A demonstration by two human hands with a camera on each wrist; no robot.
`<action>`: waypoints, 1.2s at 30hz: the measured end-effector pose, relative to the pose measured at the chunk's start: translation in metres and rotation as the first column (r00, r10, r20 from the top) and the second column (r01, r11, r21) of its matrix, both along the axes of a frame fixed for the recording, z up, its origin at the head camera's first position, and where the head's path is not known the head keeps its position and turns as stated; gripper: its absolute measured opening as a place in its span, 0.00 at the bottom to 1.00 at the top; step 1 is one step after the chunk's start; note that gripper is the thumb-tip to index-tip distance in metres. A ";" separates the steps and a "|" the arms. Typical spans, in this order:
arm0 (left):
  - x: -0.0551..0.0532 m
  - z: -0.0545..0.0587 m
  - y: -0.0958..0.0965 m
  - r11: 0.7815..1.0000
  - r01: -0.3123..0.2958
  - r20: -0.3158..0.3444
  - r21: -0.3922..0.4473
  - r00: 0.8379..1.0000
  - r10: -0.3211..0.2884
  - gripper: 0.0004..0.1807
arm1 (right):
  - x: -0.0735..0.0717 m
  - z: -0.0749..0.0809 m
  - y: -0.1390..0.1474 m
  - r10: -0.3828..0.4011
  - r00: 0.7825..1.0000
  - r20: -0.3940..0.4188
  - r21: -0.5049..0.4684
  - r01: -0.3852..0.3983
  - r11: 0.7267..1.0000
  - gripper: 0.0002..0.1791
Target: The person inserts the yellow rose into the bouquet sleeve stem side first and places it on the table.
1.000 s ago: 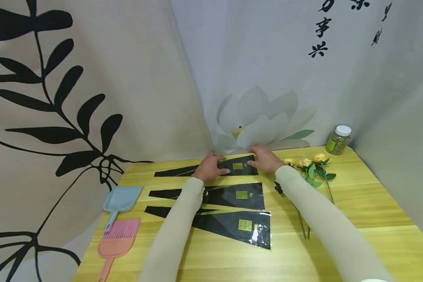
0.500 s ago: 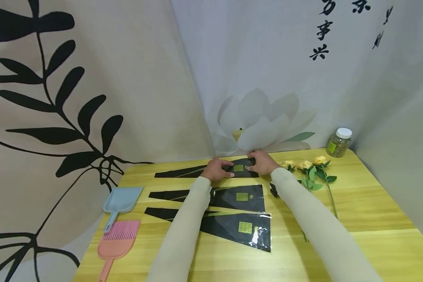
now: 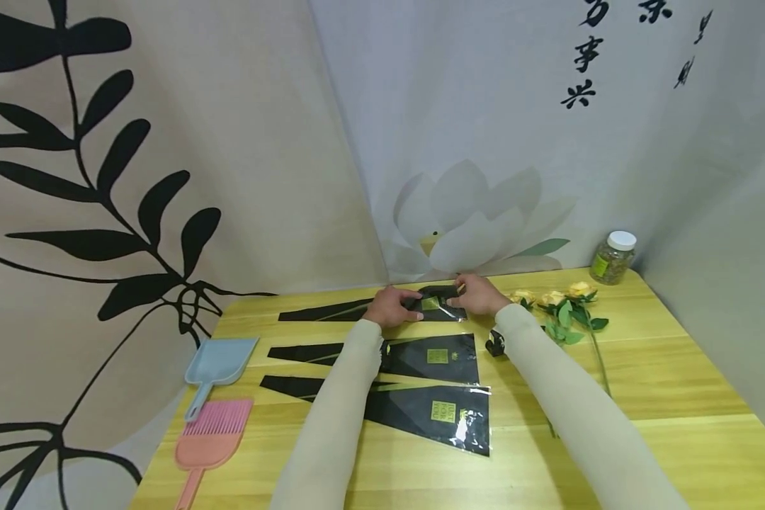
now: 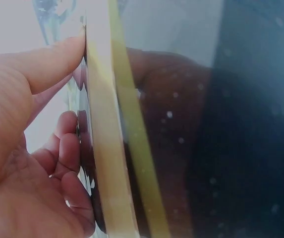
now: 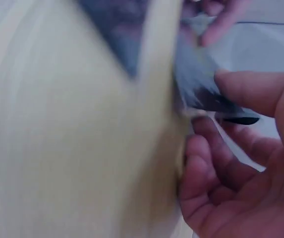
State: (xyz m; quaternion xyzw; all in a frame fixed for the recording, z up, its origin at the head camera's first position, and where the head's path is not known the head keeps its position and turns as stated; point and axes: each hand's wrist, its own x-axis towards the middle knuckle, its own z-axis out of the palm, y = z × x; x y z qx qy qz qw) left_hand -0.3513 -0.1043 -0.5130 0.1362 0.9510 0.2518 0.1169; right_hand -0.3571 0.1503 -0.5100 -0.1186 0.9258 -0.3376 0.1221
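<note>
Three tapered black flower sleeves, clear-edged with gold stripes and labels, lie in a row on the wooden table. At the back, the far sleeve (image 3: 331, 312) has both hands on it. My left hand (image 3: 392, 307) holds it across the middle; the left wrist view shows the thumb (image 4: 57, 62) at its edge and the other fingers curled. The wide end is pinched by my right hand (image 3: 478, 295), with the plastic (image 5: 201, 89) bent up between thumb and fingers in the right wrist view. Nearer lie the middle sleeve (image 3: 421, 358) and the front sleeve (image 3: 414, 414), partly under the left forearm.
Yellow artificial roses (image 3: 551, 297) with long stems lie right of the sleeves, partly behind the right sleeve arm. A white-lidded jar (image 3: 613, 258) stands in the back right corner. At left are a blue dustpan (image 3: 219, 360) and a pink one (image 3: 210, 450). Printed cloth (image 3: 261, 177) hangs behind the table.
The left hand has slid right along the far sleeve, closer to the right hand. The right hand has drawn slightly nearer, and the wide end now bends and catches light.
</note>
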 end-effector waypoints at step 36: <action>0.002 0.013 0.032 0.967 -0.029 -0.010 0.252 0.999 0.032 0.15 | 0.011 -0.003 0.003 -0.189 0.930 0.315 -0.496 0.331 0.803 0.14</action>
